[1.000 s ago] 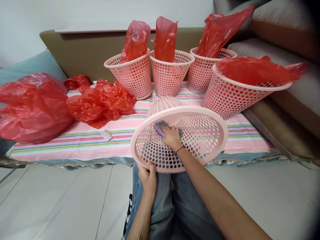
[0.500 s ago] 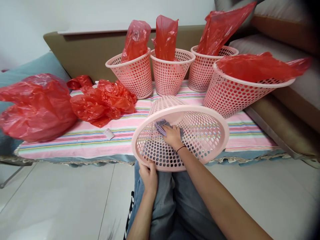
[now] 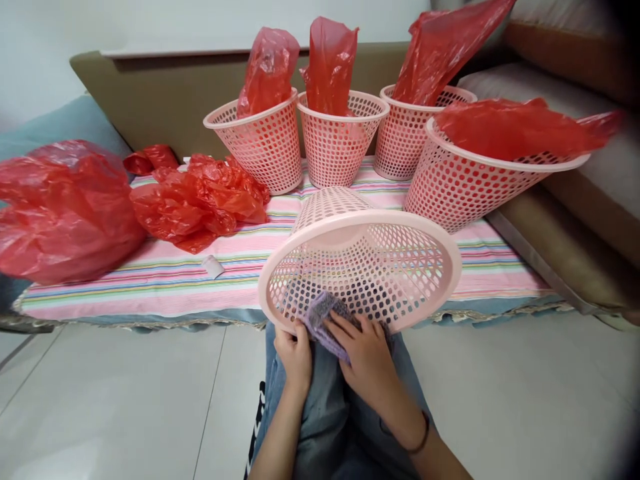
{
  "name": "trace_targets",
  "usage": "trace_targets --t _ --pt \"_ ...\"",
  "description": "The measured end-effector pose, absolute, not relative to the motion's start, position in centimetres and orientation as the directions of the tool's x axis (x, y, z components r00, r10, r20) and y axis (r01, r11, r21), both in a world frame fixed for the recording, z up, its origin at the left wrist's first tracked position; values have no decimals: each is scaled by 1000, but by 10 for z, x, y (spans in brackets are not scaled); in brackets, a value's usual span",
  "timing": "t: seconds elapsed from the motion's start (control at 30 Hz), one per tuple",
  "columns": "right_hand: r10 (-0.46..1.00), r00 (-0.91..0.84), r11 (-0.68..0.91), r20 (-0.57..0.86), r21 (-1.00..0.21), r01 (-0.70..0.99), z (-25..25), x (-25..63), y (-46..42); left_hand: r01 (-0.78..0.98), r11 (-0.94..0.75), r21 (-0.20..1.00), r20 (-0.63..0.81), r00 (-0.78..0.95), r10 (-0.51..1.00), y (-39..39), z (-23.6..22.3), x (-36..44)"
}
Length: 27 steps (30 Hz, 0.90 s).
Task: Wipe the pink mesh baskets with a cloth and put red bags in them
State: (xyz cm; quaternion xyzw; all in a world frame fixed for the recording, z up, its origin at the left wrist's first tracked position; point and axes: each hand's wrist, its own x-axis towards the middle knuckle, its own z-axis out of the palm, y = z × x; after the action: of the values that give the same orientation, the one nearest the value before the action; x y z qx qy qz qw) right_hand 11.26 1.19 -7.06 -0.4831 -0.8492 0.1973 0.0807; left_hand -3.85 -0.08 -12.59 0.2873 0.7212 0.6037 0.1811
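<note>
A pink perforated plastic basket point(image 3: 435, 293) lies tipped on its side with its mouth toward me, over my knees and the edge of the seat. My left hand point(image 3: 295, 353) grips its lower left rim, thumb inside. At the basket's near rim, my right hand point(image 3: 363, 353) presses a purple-grey cloth point(image 3: 320, 317) against the inner wall, with its fingers closed over the cloth. Part of the rim is hidden behind the cloth and hand.
Several upright or tilted pink baskets point(image 3: 345, 150) holding red plastic bags point(image 3: 330, 67) stand behind. Crumpled red bags point(image 3: 200, 203) and a bulging red bag point(image 3: 70, 213) lie left on the striped cover point(image 3: 165, 287), near a small white packet point(image 3: 213, 267). Cushions point(image 3: 565, 240) are stacked at the right.
My right hand has drawn the cloth from deep inside the basket back to the near rim. My left hand keeps its hold on the rim. The view has shifted slightly.
</note>
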Motion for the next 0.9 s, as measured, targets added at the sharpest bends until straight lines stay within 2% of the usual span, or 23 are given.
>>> trace_targets --t 0.2,0.33,0.43,0.63,0.73,0.9 --pt "872 -488 391 -27 -561 730 -64 130 -3 137 74 988 52 -738 673 0 -127 -41" --pt "895 -411 422 174 -630 652 -49 131 31 76 37 996 30 -727 686 1 -131 -41" --pt "888 -359 459 287 -591 663 -43 127 66 20 10 1000 7 -708 706 1 -133 -42" --pt "913 -322 405 252 -445 799 -37 108 133 15 4 1000 8 -714 700 1 -133 -44" --pt "886 -393 461 247 -363 810 -29 96 155 51 26 998 18 -707 707 0 -129 -45" --pt "823 -533 568 196 -294 769 -35 72 187 128 35 991 61 -671 739 -2 -122 -45"
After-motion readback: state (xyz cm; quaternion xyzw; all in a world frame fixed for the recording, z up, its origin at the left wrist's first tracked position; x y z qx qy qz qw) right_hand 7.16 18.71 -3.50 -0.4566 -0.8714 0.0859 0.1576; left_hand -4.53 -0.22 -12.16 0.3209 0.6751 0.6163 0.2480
